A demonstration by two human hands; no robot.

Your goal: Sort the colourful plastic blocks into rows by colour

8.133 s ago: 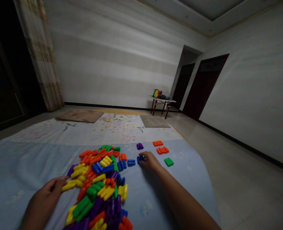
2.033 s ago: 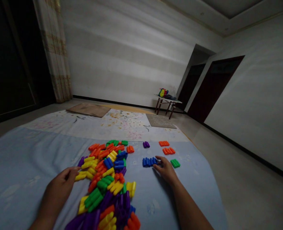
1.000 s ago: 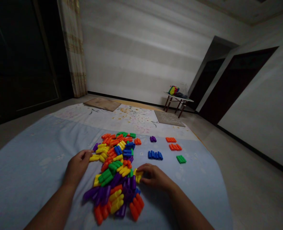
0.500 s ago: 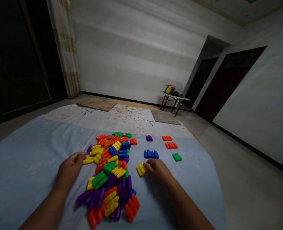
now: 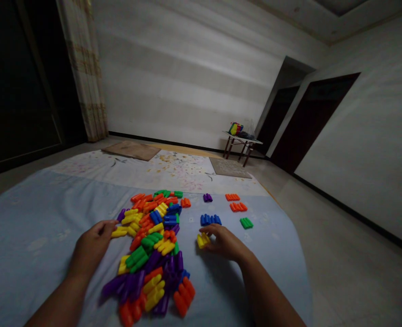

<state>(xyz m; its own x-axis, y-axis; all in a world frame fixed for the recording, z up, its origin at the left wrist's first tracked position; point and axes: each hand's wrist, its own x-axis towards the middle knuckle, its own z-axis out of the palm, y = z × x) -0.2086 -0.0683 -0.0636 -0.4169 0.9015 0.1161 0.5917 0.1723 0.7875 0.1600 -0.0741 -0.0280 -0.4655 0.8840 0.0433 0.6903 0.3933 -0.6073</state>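
Note:
A pile of coloured plastic blocks (image 5: 151, 247) lies on a light blue blanket (image 5: 33, 240). My right hand (image 5: 225, 243) rests on the blanket right of the pile, fingers curled around a yellow block (image 5: 202, 240). My left hand (image 5: 91, 247) lies at the pile's left edge, fingertips touching another yellow block (image 5: 119, 233). Set apart to the right are a row of blue blocks (image 5: 210, 220), a purple block (image 5: 207, 197), two orange groups (image 5: 235, 202) and a green block (image 5: 246, 222).
Beyond the blue blanket lies a floral sheet (image 5: 166, 170) with two mats (image 5: 230, 167). A small table (image 5: 241, 144) with a colourful bag stands by the far wall near dark doors. Bare tiled floor (image 5: 340, 254) runs along the right. A curtain (image 5: 81, 72) hangs at left.
My right hand left the blue row, reached into the pile, and drew a yellow block out to the right, below the blue row. My left hand has stayed at the pile's left edge.

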